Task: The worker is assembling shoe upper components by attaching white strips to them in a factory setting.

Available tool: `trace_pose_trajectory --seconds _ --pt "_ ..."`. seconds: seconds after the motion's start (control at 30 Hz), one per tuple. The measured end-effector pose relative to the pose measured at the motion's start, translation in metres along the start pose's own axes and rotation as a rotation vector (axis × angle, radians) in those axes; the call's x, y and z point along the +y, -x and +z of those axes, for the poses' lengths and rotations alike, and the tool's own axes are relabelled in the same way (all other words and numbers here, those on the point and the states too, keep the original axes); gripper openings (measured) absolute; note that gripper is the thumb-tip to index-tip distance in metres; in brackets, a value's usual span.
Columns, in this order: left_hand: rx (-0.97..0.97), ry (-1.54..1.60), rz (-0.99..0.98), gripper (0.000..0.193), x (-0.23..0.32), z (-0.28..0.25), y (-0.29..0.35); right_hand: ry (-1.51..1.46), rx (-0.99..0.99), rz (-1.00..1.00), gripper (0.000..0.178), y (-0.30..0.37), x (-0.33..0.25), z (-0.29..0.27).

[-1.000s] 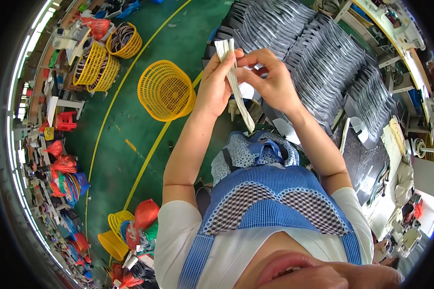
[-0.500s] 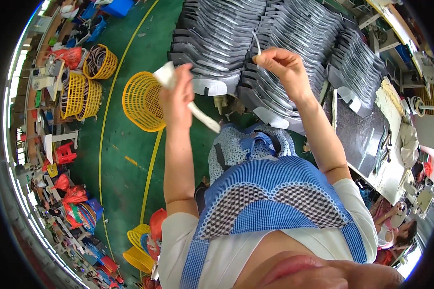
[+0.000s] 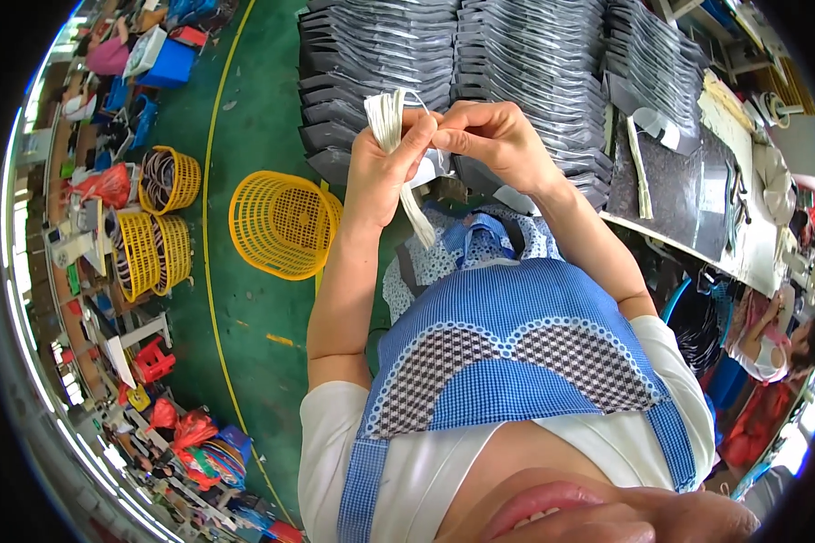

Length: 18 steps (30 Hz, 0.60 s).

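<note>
My left hand [image 3: 380, 181] is closed round a bundle of flat white strips [image 3: 386, 119], whose lower end hangs out below the palm. A thin white strip [image 3: 416, 96] curves from the top of the bundle toward my fingertips. My right hand [image 3: 507, 149] pinches at the left thumb tip, with that strip's end mostly hidden between the fingers. Just beyond both hands stand long stacked rows of dark grey curved pieces [image 3: 371, 68], overlapping one another, with white pieces partly visible at the near ends.
A yellow plastic basket [image 3: 237, 217] stands on the green floor to the left. On the right, a dark-topped table [image 3: 679, 204] carries another white strip bundle [image 3: 638, 167]. Several filled yellow baskets [image 3: 136, 258] line the left side. Another person [image 3: 774, 348] sits at the far right.
My hands have come together; before, they were apart, the right holding up the thin strip. The left hand has moved right with the bundle, and the view has shifted.
</note>
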<state>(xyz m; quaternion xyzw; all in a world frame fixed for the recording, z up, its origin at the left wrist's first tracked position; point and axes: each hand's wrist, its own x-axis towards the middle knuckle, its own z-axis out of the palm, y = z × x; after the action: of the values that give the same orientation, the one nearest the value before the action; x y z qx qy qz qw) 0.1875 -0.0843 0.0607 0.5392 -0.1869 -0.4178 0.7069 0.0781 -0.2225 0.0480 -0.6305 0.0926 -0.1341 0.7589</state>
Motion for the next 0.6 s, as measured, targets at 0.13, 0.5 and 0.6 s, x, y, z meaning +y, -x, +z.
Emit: trace_pose_trajectory --seconds 0.13,0.5,0.6 --pt "0.003 -0.126 0.080 0.015 -0.003 -0.018 -0.004 0.033 0.008 0.018 0.014 -0.009 0.011 0.007" --pt "0.337 0.150 0.258 0.022 0.009 -0.106 0.052 0.684 0.630 0.159 0.010 0.035 0.095 -0.109" --pt "0.271 0.205 0.189 0.020 0.037 -0.120 0.066 0.791 0.692 -0.025 0.009 0.040 0.059 -0.098"
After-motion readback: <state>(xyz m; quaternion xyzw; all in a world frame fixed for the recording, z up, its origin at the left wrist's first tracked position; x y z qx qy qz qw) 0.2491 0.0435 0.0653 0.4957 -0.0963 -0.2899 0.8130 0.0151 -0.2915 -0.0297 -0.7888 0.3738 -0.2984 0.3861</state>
